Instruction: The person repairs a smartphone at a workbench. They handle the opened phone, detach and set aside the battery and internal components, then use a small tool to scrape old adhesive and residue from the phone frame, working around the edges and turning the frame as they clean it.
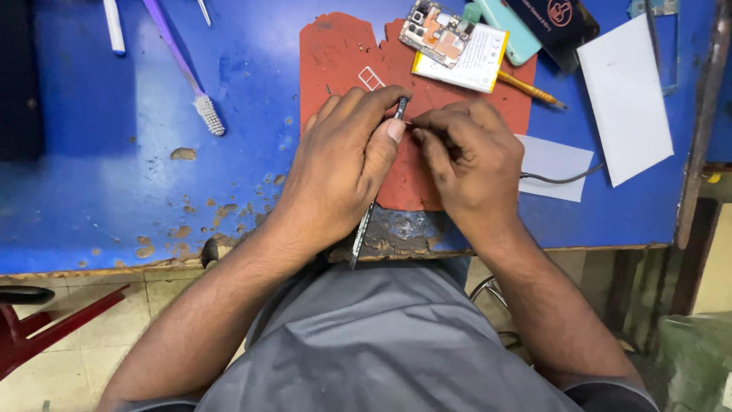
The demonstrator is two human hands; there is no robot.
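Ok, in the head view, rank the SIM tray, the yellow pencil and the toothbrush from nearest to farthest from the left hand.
1. SIM tray: just above the left hand, on the red mat.
2. Toothbrush: upper left, on the blue table.
3. Yellow pencil: upper right, beyond the right hand.

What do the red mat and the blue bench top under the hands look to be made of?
Red work mat: likely rubber or silicone; matte, with ragged, torn edges. Blue bench top: seemingly painted wood; the slightly glossy paint has chipped off in brown patches near the front edge.
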